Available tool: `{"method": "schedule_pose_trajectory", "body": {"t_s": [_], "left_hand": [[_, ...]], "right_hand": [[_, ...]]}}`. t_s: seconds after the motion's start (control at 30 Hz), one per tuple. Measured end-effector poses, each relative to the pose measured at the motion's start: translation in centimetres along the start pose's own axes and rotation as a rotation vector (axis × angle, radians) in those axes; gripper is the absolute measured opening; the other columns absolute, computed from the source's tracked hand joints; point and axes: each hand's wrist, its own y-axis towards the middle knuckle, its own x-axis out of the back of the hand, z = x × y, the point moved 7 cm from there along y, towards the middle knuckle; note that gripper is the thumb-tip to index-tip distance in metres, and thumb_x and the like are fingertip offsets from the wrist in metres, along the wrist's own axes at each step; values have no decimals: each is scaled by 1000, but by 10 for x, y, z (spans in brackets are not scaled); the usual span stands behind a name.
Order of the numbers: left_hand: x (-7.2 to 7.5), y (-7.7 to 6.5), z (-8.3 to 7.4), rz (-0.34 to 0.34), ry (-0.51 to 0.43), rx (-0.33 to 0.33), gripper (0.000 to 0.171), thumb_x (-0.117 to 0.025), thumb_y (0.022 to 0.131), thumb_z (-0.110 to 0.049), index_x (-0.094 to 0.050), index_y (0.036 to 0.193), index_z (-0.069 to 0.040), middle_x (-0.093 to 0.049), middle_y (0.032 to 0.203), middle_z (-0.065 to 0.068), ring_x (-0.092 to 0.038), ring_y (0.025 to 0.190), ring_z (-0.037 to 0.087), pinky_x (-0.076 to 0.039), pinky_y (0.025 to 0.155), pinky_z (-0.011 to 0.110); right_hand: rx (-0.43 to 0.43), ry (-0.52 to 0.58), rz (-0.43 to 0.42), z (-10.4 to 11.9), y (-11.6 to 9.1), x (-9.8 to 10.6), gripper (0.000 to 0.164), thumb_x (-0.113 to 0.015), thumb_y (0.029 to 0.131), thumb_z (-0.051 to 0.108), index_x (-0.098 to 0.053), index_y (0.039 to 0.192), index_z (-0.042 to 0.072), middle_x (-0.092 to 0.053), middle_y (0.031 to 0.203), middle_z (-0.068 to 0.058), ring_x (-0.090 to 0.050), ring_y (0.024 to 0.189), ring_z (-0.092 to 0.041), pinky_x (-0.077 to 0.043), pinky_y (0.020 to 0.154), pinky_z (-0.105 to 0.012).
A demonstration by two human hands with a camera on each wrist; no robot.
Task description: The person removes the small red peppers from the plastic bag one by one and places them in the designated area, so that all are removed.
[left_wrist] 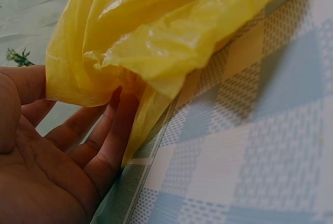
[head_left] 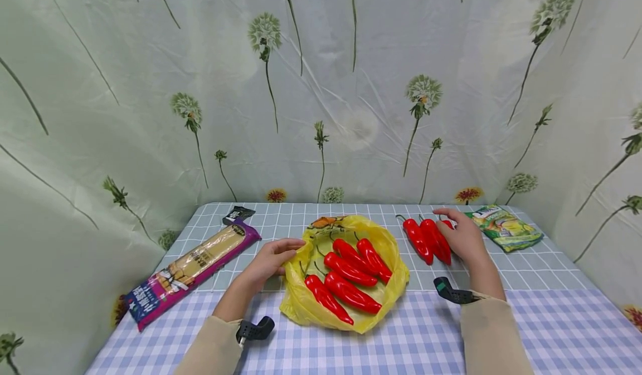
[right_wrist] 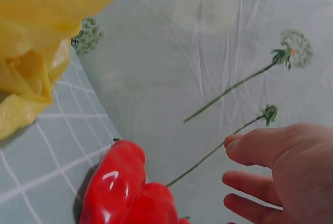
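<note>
My left hand (head_left: 268, 263) grips the left rim of a yellow plastic bag (head_left: 300, 303), its fingers tucked against the crumpled plastic (left_wrist: 156, 47) in the left wrist view. Several glossy red chili peppers (head_left: 349, 269) with thin stems lie inside the wide-mouthed bag. To the right of the bag, three more red chili peppers (head_left: 418, 240) lie side by side on the table. My right hand (head_left: 466, 238) is over the rightmost one and partly hides it. In the right wrist view, its fingers (right_wrist: 252, 185) are extended and spread, apart from the peppers.
A long purple noodle packet (head_left: 193, 272) lies slanted at the left, with a small black packet (head_left: 238, 214) behind it. At the back right sits a green and yellow snack bag (head_left: 505, 229). A dandelion-print curtain (head_left: 361, 113) rises behind the checked tablecloth (head_left: 371, 352).
</note>
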Motion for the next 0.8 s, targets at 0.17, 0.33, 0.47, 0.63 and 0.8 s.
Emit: {"method": "schedule_pose_trajectory", "body": {"t_s": [0.17, 0.33, 0.47, 0.63, 0.8], "left_hand": [[0, 0, 0, -11, -6, 3, 36, -52, 103, -21, -61, 136, -13, -62, 138, 14, -64, 93, 12, -56, 74, 24], [0, 1, 2, -14, -5, 6, 35, -52, 103, -22, -61, 136, -13, -62, 139, 14, -65, 95, 13, -57, 77, 25], [0, 1, 3, -17, -7, 9, 35, -53, 103, -22, -61, 136, -13, -63, 138, 14, -64, 93, 13, -56, 76, 25], [0, 0, 1, -27, -12, 10, 35, -53, 103, -22, -62, 135, -13, -63, 137, 14, -64, 93, 12, -56, 74, 24], [1, 1, 2, -38, -11, 24, 33, -53, 102, -21, -63, 134, -15, -64, 136, 12, -65, 95, 13, -57, 78, 25]], "right_hand": [[61, -25, 7, 15, -3, -3, 47, -55, 98, 18, -49, 144, 11, -40, 152, -29, -38, 136, -50, -43, 103, -66], [118, -25, 36, 33, -7, -9, 46, -58, 98, 19, -52, 143, 12, -43, 150, -27, -39, 136, -48, -45, 103, -64], [171, -12, 50, 47, -10, -14, 43, -57, 99, 20, -54, 141, 13, -46, 149, -25, -41, 137, -46, -43, 106, -63], [237, 21, 39, 63, -15, -16, 39, -55, 101, 20, -55, 139, 12, -50, 147, -21, -45, 136, -42, -44, 107, -58], [308, 57, 42, 78, -21, -16, 37, -57, 100, 16, -57, 136, 10, -54, 143, -19, -50, 132, -39, -46, 106, -56]]}}
